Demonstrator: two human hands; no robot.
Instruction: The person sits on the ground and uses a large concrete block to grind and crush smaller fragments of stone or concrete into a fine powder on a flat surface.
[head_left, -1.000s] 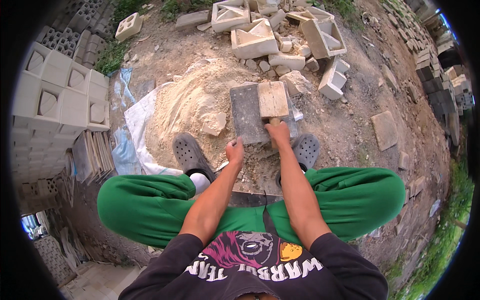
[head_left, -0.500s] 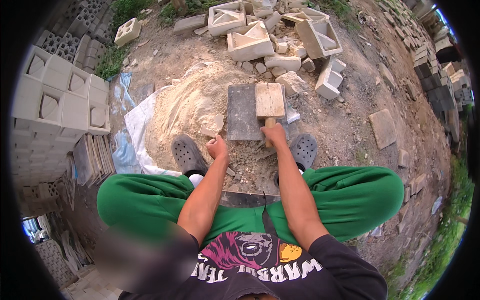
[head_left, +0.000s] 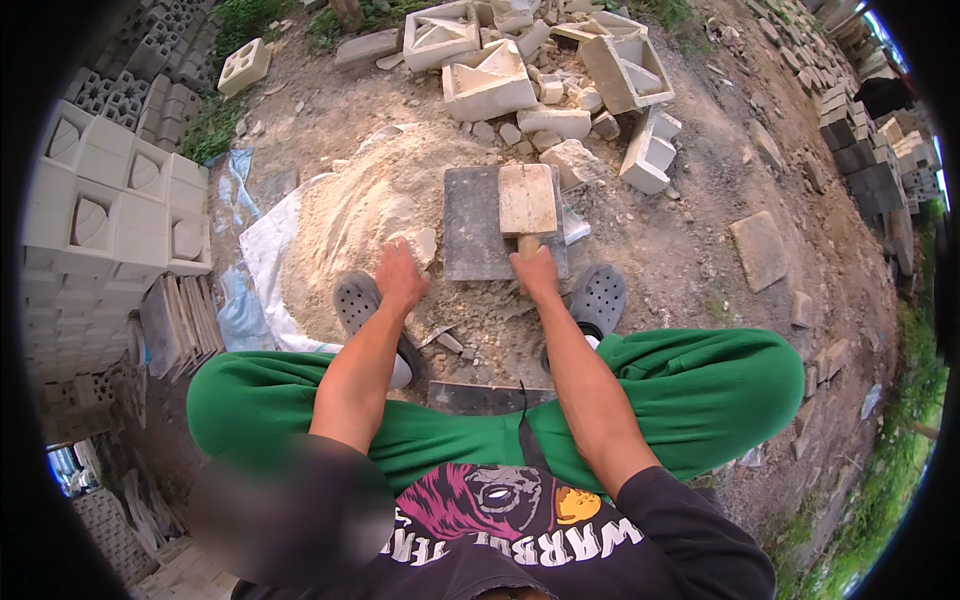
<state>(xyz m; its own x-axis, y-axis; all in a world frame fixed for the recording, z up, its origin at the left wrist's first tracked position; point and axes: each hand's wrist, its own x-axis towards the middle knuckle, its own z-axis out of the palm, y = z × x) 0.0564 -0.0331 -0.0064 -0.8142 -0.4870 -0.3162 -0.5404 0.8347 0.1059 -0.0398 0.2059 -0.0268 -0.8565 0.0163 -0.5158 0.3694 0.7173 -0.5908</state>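
My right hand (head_left: 535, 272) is wrapped round the short handle of a wooden mallet (head_left: 527, 200). The mallet's blocky, pale, worn head rests over the right part of a dark flat slab (head_left: 470, 225) on the ground. To the left of the slab, my left hand (head_left: 401, 274) reaches to the near edge of a heap of pale sandy powder (head_left: 345, 225), its fingers stretched out. A pale broken chunk (head_left: 427, 245) lies right beside those fingers; whether they touch it I cannot tell.
Broken hollow blocks (head_left: 490, 82) and rubble lie beyond the slab. A white sheet (head_left: 268, 240) spreads under the powder. Stacked pale blocks (head_left: 140, 215) stand at the left, with thin boards (head_left: 183, 320) leaning below. My grey clogs (head_left: 600, 295) flank the work spot.
My left hand has moved left and forward to the powder heap, its fingers going from curled to stretched out. My right hand still holds the mallet over the slab. The view has shifted slightly.
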